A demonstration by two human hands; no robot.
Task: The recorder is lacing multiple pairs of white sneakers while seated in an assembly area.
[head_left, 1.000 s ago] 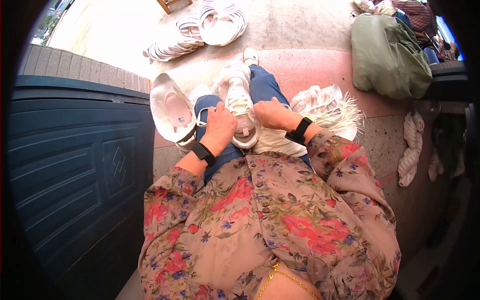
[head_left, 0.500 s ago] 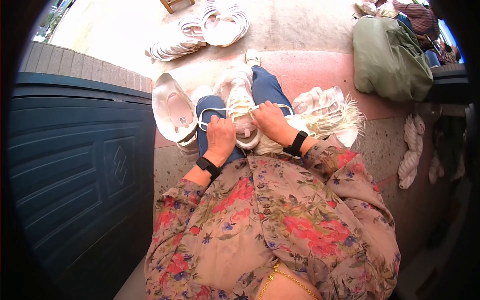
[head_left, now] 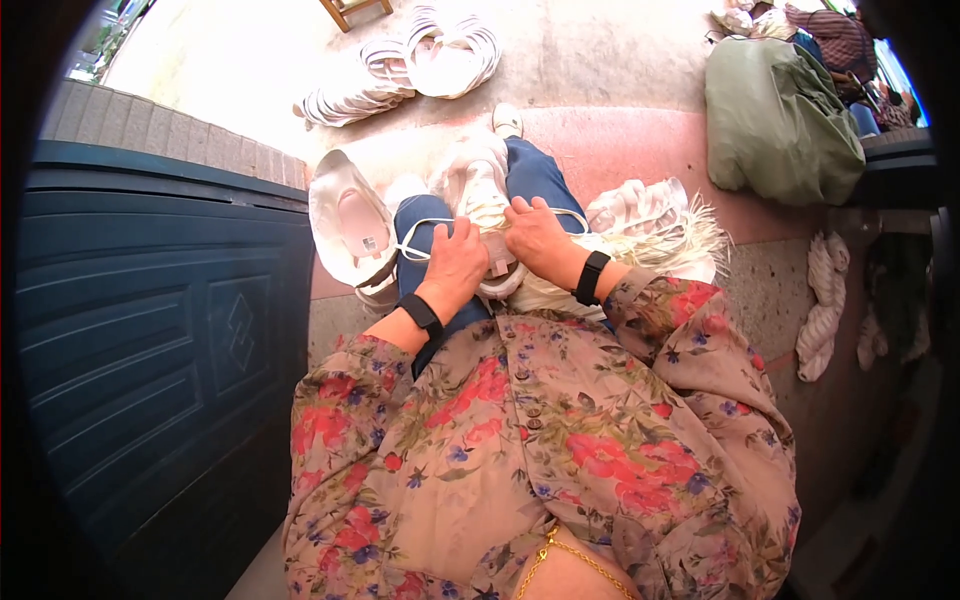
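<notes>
A pale sneaker (head_left: 478,185) rests between my knees, its toe pointing away from me and its heel end near my body. White shoelace (head_left: 412,236) loops out on both sides of it, over each blue trouser leg. My left hand (head_left: 456,262) is closed at the left of the shoe's opening, fingers curled on the lace. Across from it, my right hand (head_left: 540,240) bends over the right eyelet side, its fingertips pinched at the lace. The fingertips partly hide the lace between them.
On my left stand stacked pale shoes (head_left: 352,225) beside a dark blue panelled door (head_left: 150,330). To my right, a bundle of loose white laces (head_left: 685,242) lies by another pale shoe (head_left: 635,205). Farther off are striped shoes (head_left: 455,65), a green sack (head_left: 770,120) and a twisted white hank (head_left: 823,300).
My left hand has moved right and slightly up, closer to my right hand. The lace that was stretched across the shoe between my hands is now largely covered by them.
</notes>
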